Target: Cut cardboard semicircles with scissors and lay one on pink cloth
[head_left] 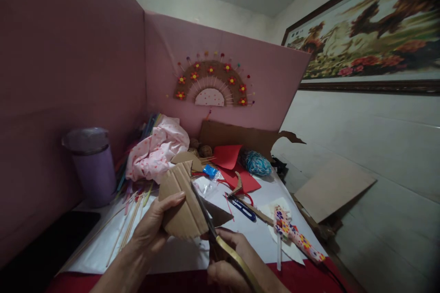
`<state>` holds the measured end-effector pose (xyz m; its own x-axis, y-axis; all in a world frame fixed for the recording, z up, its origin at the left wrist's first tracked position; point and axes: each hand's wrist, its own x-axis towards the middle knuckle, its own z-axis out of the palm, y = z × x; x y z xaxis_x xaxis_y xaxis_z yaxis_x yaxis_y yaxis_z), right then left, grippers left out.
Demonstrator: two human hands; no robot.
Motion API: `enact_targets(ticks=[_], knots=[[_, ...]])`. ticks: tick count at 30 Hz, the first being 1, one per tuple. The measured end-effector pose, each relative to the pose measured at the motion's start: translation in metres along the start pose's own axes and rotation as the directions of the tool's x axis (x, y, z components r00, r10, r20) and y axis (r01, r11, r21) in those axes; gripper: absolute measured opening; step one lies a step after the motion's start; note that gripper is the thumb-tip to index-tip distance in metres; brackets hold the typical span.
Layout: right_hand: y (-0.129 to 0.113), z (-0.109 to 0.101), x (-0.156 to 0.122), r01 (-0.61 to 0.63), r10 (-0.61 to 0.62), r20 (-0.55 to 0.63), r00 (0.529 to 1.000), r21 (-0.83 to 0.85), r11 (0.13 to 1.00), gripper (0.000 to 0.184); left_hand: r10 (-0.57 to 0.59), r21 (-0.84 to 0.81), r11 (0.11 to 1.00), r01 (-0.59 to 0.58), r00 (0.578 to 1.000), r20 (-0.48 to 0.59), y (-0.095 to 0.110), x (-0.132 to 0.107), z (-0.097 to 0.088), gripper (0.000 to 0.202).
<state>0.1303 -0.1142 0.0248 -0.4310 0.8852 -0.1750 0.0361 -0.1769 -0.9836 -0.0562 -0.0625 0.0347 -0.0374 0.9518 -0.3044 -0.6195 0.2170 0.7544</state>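
Observation:
In my left hand (156,219) is a piece of corrugated cardboard (182,206), thumb on its face and fingers behind. My right hand (232,254) grips a pair of scissors (228,249) with gold-coloured handles. The dark blades lie along the cardboard's right side, and a dark flap of cardboard (216,214) sticks out beyond them. Just right of the blades, a blue utility knife (242,207) rests on the white table covering, close to red-handled scissors (250,199) and a curved cardboard scrap (236,185).
A flower-patterned glue gun (297,233) lies at right, its cord trailing off. Thin sticks (132,219) and a purple bin (92,165) are at left. Behind are spotted cloth (160,146), red paper (227,156), blue yarn (257,163) and a flowered fan (211,80) on the pink panel.

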Motion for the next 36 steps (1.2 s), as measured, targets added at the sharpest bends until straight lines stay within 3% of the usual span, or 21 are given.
enact_targets(ticks=[3,8,14,19,24,31,36], knots=[[0.0,-0.001,0.0,0.052,-0.054,0.025,0.998,0.068,0.996,0.043,-0.016,0.008,1.0,0.016,1.0,0.017,-0.001,0.0,0.0,0.033],[-0.009,0.003,-0.003,0.085,-0.085,0.04,0.996,0.014,0.996,0.03,-0.012,0.025,1.0,0.011,0.999,0.031,-0.003,-0.001,0.001,0.032],[0.004,0.012,0.005,0.128,-0.124,-0.038,0.992,0.131,0.983,0.03,0.045,0.043,0.998,-0.047,0.998,0.051,-0.004,-0.005,0.003,0.032],[0.014,0.01,0.007,0.08,-0.071,-0.125,0.99,0.065,0.995,0.042,0.049,0.108,0.993,-0.055,0.997,0.054,-0.002,-0.009,0.005,0.036],[0.008,0.009,0.002,0.114,-0.11,-0.042,0.993,0.103,0.988,0.048,0.019,0.161,0.986,-0.04,0.991,0.133,-0.003,-0.012,0.004,0.035],[0.006,0.02,0.004,0.089,-0.099,-0.287,0.953,-0.05,0.995,0.049,0.007,0.176,0.984,-0.034,0.989,0.148,-0.005,-0.012,0.004,0.032],[0.007,0.023,0.003,0.037,-0.085,-0.377,0.922,-0.134,0.99,0.046,0.013,0.161,0.986,-0.039,0.987,0.158,-0.005,-0.011,0.006,0.034]])
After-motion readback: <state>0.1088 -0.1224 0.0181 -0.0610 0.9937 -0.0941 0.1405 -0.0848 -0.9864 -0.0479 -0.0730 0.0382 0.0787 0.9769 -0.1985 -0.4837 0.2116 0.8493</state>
